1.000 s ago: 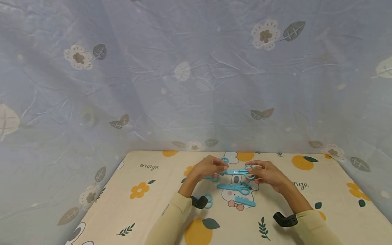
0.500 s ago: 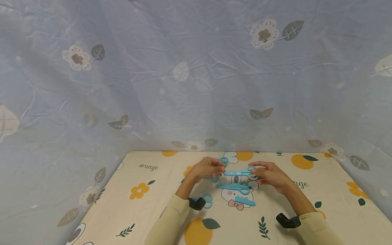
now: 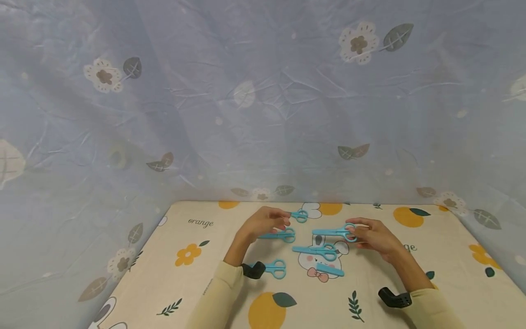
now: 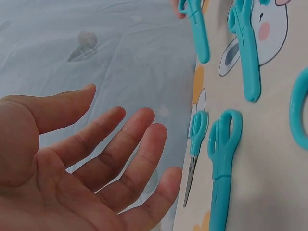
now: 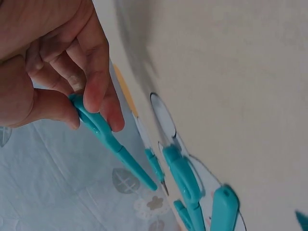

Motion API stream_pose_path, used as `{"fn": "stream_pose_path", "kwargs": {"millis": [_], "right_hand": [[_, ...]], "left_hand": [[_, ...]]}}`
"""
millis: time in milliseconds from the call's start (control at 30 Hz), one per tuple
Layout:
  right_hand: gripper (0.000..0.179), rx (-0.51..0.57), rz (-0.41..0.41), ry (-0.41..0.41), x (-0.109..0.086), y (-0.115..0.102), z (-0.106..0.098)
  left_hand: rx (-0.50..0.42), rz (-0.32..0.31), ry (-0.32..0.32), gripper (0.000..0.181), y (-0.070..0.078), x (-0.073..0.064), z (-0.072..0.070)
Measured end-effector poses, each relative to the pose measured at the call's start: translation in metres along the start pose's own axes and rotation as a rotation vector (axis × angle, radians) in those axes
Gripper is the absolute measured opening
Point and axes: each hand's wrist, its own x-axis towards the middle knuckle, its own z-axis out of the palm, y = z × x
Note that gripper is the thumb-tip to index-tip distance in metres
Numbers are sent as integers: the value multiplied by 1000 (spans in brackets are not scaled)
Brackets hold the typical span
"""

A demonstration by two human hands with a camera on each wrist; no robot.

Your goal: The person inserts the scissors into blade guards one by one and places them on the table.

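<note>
Right hand (image 3: 371, 235) pinches scissors (image 3: 326, 232) by handle (image 5: 100, 126); left hand (image 3: 260, 223) empty, fingers (image 4: 146, 156) loosely spread. Best carried level, clear of nearest pair (image 3: 314, 251).

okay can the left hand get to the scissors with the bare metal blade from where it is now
Likely yes: the left hand is empty and near the bare-bladed scissors, whose handles show clear; the right hand, pinching sheathed scissors, is off to the side.

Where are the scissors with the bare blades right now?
The bare-bladed scissors lie near the far edge of the table: in the head view just right of the left hand, in the left wrist view immediately left of a covered pair.
</note>
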Motion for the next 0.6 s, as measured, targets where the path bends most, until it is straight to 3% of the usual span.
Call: {"fn": "stream_pose_path", "kwargs": {"millis": [600], "right_hand": [[53, -110, 56, 89, 0, 6, -5]], "left_hand": [[-12, -61, 69, 40, -18, -16, -30]]}}
